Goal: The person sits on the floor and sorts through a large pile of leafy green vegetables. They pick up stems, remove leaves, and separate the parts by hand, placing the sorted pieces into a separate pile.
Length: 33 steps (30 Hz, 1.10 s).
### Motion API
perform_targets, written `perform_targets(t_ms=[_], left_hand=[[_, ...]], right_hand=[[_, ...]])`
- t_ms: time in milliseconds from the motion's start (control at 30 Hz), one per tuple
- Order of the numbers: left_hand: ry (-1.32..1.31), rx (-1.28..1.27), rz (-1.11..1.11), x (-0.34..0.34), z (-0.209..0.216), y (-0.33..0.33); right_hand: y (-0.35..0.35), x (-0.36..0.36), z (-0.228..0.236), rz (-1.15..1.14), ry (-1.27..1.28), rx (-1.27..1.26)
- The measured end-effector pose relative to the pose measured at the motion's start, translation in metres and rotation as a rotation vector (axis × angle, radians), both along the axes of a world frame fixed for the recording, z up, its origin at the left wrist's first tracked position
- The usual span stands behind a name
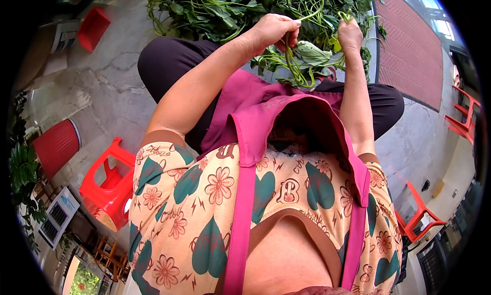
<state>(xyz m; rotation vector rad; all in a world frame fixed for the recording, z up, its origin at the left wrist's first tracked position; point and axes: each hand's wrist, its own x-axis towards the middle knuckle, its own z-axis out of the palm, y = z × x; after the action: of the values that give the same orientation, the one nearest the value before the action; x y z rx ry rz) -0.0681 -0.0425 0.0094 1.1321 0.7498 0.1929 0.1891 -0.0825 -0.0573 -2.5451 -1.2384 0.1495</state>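
Observation:
My left hand [277, 31] is closed around a long green vine stem [289, 60], which hangs below it and also loops up past my fingertips. To its right my right hand [350, 36] is closed too, with a bit of green stem [346, 16] showing above the fingers. A large heap of leafy green vines [215, 14] spreads over the floor just beyond my knees. Between my hands a pale green leaf [313, 53] shows its underside. More cut stems and leaves [307, 77] lie close to my apron [255, 98].
A red plastic stool [110, 180] stands at the left, with a red bin [94, 28] farther off. On the right lies a reddish mat [409, 47]. Other red stools [420, 213] stand along the right side. The floor is grey marble-patterned tile [120, 80].

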Motion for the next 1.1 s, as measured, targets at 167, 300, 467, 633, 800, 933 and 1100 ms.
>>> perform_targets(t_ms=[167, 300, 467, 633, 800, 933, 1100], left_hand=[[-0.040, -0.147, 0.239, -0.011, -0.007, 0.012], [-0.047, -0.150, 0.357, -0.007, -0.015, 0.018], [-0.103, -0.028, 0.333, -0.003, -0.012, 0.016], [0.046, 0.165, 0.165, -0.002, -0.003, 0.012], [0.129, 0.320, -0.004, -0.005, -0.004, 0.005], [0.118, 0.420, -0.120, -0.008, -0.010, 0.011], [0.100, 0.477, -0.243, -0.007, -0.010, 0.011]], right_hand=[[-0.032, -0.001, 0.038, 0.128, 0.225, 0.291], [-0.038, -0.079, 0.062, 0.501, 0.126, 0.468], [-0.045, -0.092, 0.072, 0.905, -0.172, 0.295], [-0.052, -0.086, 0.067, 1.000, -0.338, 0.167], [-0.049, -0.087, 0.072, 1.025, -0.367, 0.153], [-0.052, -0.084, 0.067, 1.050, -0.385, 0.111], [-0.056, -0.084, 0.069, 1.056, -0.374, 0.106]])
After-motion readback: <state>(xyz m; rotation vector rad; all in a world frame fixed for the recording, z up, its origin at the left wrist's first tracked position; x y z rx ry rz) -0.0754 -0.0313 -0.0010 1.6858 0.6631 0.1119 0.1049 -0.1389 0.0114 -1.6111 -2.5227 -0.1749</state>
